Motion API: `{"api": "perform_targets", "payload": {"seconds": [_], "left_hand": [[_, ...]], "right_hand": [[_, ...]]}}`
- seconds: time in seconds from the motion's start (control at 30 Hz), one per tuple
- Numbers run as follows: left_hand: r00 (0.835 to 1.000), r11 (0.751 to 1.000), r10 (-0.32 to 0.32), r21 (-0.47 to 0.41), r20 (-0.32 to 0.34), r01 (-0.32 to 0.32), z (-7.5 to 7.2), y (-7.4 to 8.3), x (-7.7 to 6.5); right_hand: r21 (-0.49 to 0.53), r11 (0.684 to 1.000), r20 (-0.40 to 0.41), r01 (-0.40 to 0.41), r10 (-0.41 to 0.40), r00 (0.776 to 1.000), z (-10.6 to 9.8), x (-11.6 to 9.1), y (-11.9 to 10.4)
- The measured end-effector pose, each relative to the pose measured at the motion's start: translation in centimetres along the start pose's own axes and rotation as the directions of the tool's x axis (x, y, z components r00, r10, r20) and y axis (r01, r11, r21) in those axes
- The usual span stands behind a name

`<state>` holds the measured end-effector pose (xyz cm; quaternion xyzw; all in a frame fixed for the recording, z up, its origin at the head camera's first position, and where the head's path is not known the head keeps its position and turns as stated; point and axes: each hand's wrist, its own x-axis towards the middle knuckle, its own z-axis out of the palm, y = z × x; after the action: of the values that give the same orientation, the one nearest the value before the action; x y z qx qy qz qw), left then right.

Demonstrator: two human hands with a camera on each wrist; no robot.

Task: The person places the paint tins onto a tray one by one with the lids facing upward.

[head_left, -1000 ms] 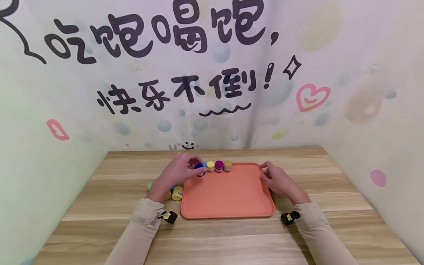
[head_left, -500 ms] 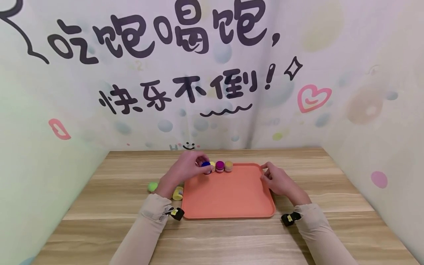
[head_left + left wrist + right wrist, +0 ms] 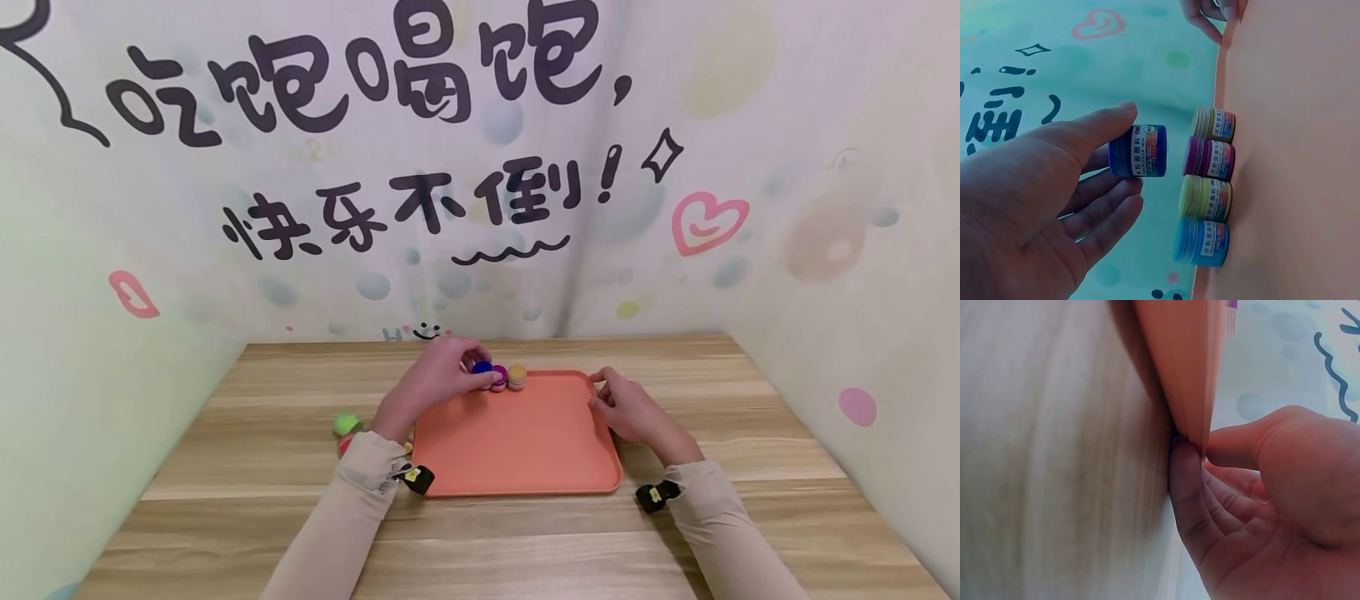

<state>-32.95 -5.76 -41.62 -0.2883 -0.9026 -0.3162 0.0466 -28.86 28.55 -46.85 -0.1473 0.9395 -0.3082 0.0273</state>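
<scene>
My left hand grips a dark blue paint jar between thumb and fingers, raised over the far edge of the orange tray. Along that edge stand a light blue jar, a yellow jar, a purple jar and a tan jar in a row. In the head view the hand hides the light blue and yellow ones. At the tray's right side, my right hand pinches the rim, as the right wrist view shows with thumb and finger on the tray wall.
Left of the tray, a green jar and a red jar lie on the wooden table, partly behind the left wrist. A printed curtain closes off the back of the table.
My left hand has moved right with the dark blue jar, from near the light blue jar to above the purple one. The right hand stays on the tray rim.
</scene>
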Motion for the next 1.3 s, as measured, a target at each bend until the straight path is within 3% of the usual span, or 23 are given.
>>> {"api": "perform_targets", "payload": {"seconds": [0.43, 0.67, 0.9, 1.1, 1.3], "left_hand": [[1.0, 1.0, 0.0, 0.003, 0.001, 0.0, 1.5, 1.0, 1.6], [1.0, 0.998, -0.014, -0.068, 0.013, 0.014, 2.2, 1.7, 2.3], [1.0, 0.998, -0.025, -0.061, -0.011, 0.025, 3.2, 2.2, 3.2], [0.997, 0.987, -0.072, -0.145, -0.02, 0.068, 3.9, 2.7, 3.7], [0.993, 0.985, -0.108, -0.141, -0.043, 0.101, 4.8, 2.7, 4.2]], "right_hand": [[-0.007, 1.0, -0.004, 0.012, -0.012, 1.0, 0.0, 0.2, 0.4], [-0.007, 1.0, 0.002, -0.002, 0.002, 1.0, 0.0, 0.3, 0.4], [-0.012, 1.0, -0.002, 0.0, 0.0, 1.0, -0.1, 0.3, 0.3], [-0.014, 1.0, -0.008, 0.001, -0.001, 1.0, -0.2, 0.3, 0.3], [-0.011, 1.0, -0.003, 0.0, 0.0, 1.0, -0.1, 0.3, 0.3]]}}
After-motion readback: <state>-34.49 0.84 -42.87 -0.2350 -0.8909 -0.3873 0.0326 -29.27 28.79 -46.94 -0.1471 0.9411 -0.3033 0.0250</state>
